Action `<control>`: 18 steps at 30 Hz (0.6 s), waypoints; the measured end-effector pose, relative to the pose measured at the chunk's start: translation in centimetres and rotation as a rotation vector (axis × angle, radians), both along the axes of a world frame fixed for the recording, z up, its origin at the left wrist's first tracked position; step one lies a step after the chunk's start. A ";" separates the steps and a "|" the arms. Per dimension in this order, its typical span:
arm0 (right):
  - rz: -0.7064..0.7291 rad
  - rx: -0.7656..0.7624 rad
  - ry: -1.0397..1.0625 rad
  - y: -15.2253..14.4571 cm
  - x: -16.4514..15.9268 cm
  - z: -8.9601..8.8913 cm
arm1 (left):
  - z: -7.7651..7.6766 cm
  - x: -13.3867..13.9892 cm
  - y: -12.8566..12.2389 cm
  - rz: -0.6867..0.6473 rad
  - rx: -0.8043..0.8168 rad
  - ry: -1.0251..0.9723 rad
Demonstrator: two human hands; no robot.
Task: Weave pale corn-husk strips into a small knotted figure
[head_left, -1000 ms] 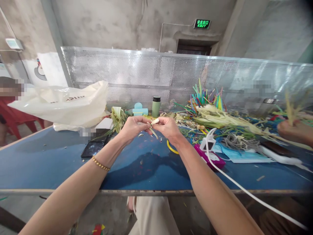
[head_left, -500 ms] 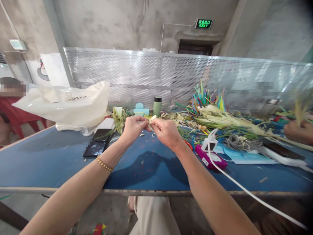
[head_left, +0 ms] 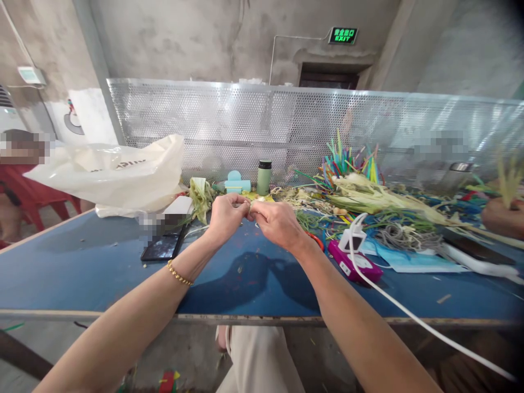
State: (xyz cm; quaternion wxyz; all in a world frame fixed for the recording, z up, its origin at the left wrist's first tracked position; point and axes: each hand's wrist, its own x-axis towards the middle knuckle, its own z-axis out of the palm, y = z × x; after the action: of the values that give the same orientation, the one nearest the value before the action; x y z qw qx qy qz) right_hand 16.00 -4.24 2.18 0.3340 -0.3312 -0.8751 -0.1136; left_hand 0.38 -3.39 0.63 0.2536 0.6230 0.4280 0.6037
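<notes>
Above the blue table, my left hand (head_left: 229,215) and my right hand (head_left: 278,222) meet at the fingertips. Both are closed on a small pale piece (head_left: 256,202), which looks like corn husk and is mostly covered by the fingers. A bundle of green-yellow husk (head_left: 200,199) lies just left of my left hand. Past my fingers stands a green bottle (head_left: 264,178) with a black lid, beside a light-blue object (head_left: 237,185). Orange scissor-like handles (head_left: 316,241) show partly behind my right wrist.
On the right lie a purple power box (head_left: 354,262) with a white cable, a blue face mask (head_left: 417,259), grey cord (head_left: 403,237) and long husks (head_left: 368,196). A phone (head_left: 161,248) and white plastic bag (head_left: 114,174) are left. Another person's hand (head_left: 503,215) is far right.
My fingertips have drawn closer together, and my right fingers now cover more of the pale piece. The other person's hand at far right has shifted slightly.
</notes>
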 end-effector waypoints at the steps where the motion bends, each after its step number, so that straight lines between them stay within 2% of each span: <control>1: 0.009 -0.003 0.004 0.1 0.0 0.0 | 0.0 0.0 0.0 0.006 0.009 0.019; 3: 0.013 0.005 0.020 0.3 0.1 -0.1 | -0.1 -0.1 0.1 -0.025 0.022 0.077; 8: -0.020 -0.001 0.099 1.2 0.9 -0.2 | -0.2 -0.5 0.2 -0.247 -0.047 0.279; 11: 0.066 -0.091 0.210 2.1 1.4 -0.1 | 0.2 -0.7 -0.2 -0.329 -0.127 0.291; 14: 0.187 -0.270 0.373 2.6 1.9 0.2 | 1.0 -0.8 -1.0 -0.426 -0.202 0.254; 18: 0.301 -0.657 0.551 2.3 2.5 0.7 | 2.1 -0.6 -2.3 -0.486 -0.265 0.152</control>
State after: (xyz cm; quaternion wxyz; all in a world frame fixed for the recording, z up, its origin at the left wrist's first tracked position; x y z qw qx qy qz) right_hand 18.47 -1.97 2.83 0.4445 -0.3068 -0.7816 0.3121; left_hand -0.24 -5.65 2.69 0.4371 0.7122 0.3593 0.4155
